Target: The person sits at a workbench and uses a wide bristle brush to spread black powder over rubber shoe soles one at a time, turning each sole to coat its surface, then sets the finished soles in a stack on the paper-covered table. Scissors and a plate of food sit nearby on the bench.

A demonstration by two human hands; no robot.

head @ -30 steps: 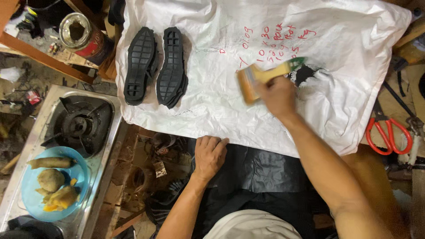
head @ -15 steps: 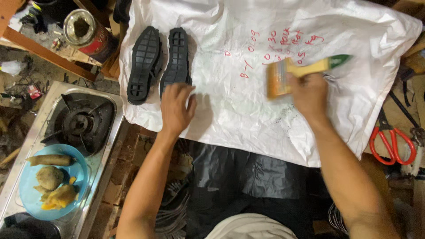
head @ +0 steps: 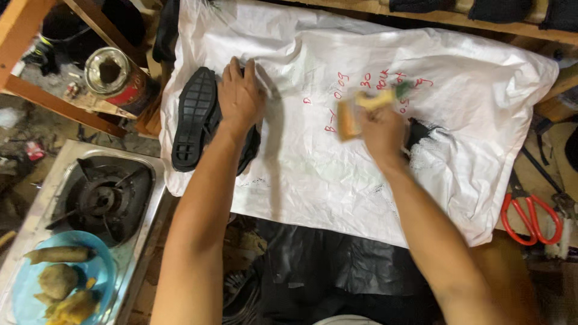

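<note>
Two black shoe soles lie tread up on a white sack sheet (head: pixel 313 174) with red handwriting. My left hand (head: pixel 239 93) rests on the right-hand sole, covering most of it; the other black sole (head: pixel 192 117) lies just to its left. My right hand (head: pixel 382 129) grips a wooden-handled brush (head: pixel 355 111), blurred, held over the middle of the sheet. A black smear (head: pixel 421 133) marks the sheet beside that hand.
An open metal can (head: pixel 114 75) stands on a wooden shelf at upper left. A gas burner (head: pixel 99 198) and a blue plate of food (head: pixel 54 283) sit at lower left. Red-handled scissors (head: pixel 533 216) lie at the right. Black plastic (head: pixel 325 271) lies below the sheet.
My left hand has risen from my lap to the sheet and onto the right-hand sole. My right hand has carried the brush left and down a little.
</note>
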